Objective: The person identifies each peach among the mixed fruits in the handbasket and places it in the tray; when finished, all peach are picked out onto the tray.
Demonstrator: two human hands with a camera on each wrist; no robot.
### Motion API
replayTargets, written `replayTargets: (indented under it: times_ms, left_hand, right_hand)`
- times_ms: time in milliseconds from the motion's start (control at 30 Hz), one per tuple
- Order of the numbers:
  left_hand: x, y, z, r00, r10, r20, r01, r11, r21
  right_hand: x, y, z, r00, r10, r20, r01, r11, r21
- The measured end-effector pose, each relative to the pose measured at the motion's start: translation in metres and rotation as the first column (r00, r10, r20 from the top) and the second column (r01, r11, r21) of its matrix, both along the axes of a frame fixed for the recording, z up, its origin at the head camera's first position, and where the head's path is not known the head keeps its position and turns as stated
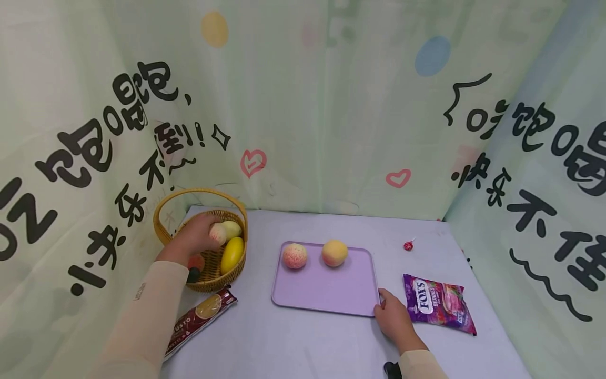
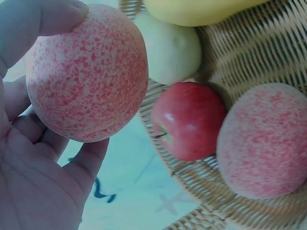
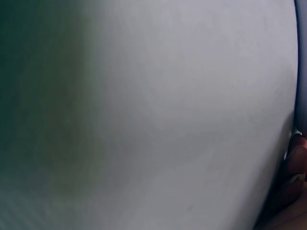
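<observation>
My left hand (image 1: 191,239) is at the wicker basket (image 1: 210,286) on the left, holding a speckled pink peach (image 2: 88,76) between thumb and fingers. Below and beside that peach in the left wrist view lie a red apple (image 2: 189,122), a second speckled peach (image 2: 266,141), a pale green fruit (image 2: 175,52) and a yellow fruit (image 2: 199,12). At the near right corner of the lilac tray (image 1: 326,292), my right hand (image 1: 395,318) grips the edge. A pink peach (image 1: 294,256) and a yellow-orange peach (image 1: 334,253) sit on the tray's far half.
A purple Fox's candy bag (image 1: 440,304) lies right of the tray, with a small red lollipop (image 1: 408,246) farther back. A dark red snack packet (image 1: 201,321) rests in front of the basket, by my left sleeve. Printed curtains (image 1: 322,131) close off the back and sides.
</observation>
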State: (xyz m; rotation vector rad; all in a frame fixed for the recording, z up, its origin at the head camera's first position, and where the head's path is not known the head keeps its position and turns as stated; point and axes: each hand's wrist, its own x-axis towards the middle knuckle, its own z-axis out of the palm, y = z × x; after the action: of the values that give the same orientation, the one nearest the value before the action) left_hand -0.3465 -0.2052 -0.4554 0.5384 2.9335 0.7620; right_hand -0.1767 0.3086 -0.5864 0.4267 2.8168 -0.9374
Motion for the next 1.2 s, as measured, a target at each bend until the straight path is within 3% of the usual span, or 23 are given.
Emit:
replayTargets:
  times_ms: [633, 1200]
  left_hand:
    - [0.024, 0.015, 0.026, 1.0, -0.012, -0.011, 0.012, 1.0, 0.005]
    - [0.048, 0.032, 0.034, 0.998, -0.06, -0.033, 0.062, 0.996, 0.057]
  right_hand:
    - [0.001, 0.001, -0.002, 1.0, -0.001, 0.007, 0.001, 1.0, 0.001]
    - [0.002, 0.001, 0.0, 1.0, 0.004, 0.009, -0.004, 1.0, -0.003]
